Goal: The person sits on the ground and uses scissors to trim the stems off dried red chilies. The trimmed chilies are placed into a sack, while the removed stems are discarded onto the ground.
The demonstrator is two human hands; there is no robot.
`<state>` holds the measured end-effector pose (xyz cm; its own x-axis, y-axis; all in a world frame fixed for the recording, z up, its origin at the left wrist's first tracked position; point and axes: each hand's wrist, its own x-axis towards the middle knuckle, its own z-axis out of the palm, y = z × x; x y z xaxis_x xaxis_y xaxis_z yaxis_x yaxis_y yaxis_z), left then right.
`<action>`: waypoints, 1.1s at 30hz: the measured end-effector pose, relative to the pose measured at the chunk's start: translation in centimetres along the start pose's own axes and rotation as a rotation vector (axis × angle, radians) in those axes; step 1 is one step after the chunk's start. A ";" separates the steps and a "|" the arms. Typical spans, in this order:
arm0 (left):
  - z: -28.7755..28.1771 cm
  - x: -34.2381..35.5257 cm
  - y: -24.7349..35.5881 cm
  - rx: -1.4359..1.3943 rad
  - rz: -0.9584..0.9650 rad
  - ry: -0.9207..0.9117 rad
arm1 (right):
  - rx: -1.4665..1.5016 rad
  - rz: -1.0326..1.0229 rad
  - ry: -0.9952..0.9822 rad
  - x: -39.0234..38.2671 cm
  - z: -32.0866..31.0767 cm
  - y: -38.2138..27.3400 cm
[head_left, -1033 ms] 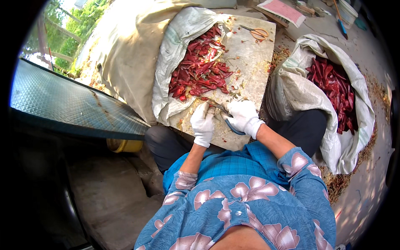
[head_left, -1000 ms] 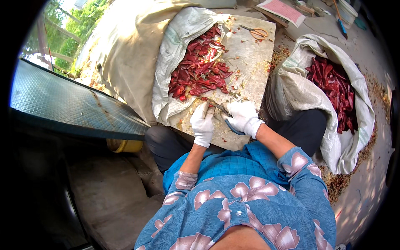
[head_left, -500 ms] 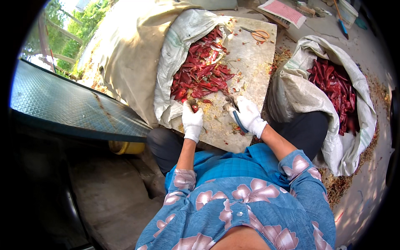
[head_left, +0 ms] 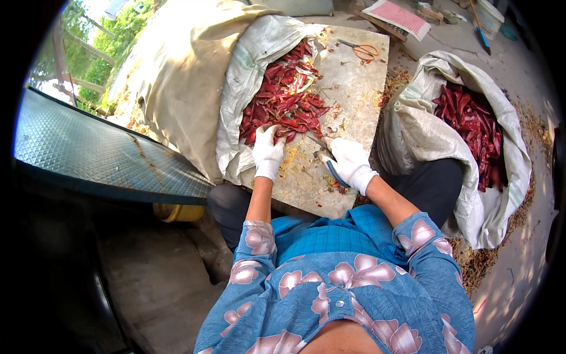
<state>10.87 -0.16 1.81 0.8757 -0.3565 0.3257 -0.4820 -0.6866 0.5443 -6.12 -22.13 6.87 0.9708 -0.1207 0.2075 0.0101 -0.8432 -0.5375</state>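
My left hand [head_left: 268,153], in a white glove with stained fingertips, reaches to the near left edge of a heap of dried red chili peppers [head_left: 286,106]. Its thumb stands apart from the bent fingers, which touch the peppers; whether one is gripped is partly hidden. My right hand [head_left: 351,160], also gloved, is closed round blue-handled shears [head_left: 336,173], whose metal blades point up and left toward the heap. The peppers spill from the mouth of a white woven sack [head_left: 236,100] onto a worn board [head_left: 348,82], where pale seeds lie scattered.
Orange-handled scissors [head_left: 362,50] lie at the board's far end. To the right, an opened woven sack [head_left: 413,127] holds more red peppers. A patterned metal panel [head_left: 100,141] runs along the left, with a yellow bucket [head_left: 180,213] beneath it. A white bucket [head_left: 489,20] stands far right.
My left hand has moved forward and left from the board to the heap; the red pepper piece it held is no longer seen apart. The shears' blades now show more clearly.
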 end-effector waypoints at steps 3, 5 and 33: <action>-0.9 -1.6 2.1 -0.157 -0.004 0.006 | -0.123 -0.013 -0.071 0.0 -0.5 -0.6; -0.6 -3.1 2.8 -0.204 -0.046 0.025 | -0.218 -0.034 -0.125 -0.1 -0.7 -1.0; -1.7 -5.8 8.3 -0.805 -0.332 -0.076 | 0.102 -0.103 -0.040 -0.1 -0.1 0.5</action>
<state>1.75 -2.70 5.74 0.9604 -0.2783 0.0162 -0.0505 -0.1165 0.9919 -6.28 -22.58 6.72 0.9721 -0.0140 0.2341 0.1321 -0.7921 -0.5960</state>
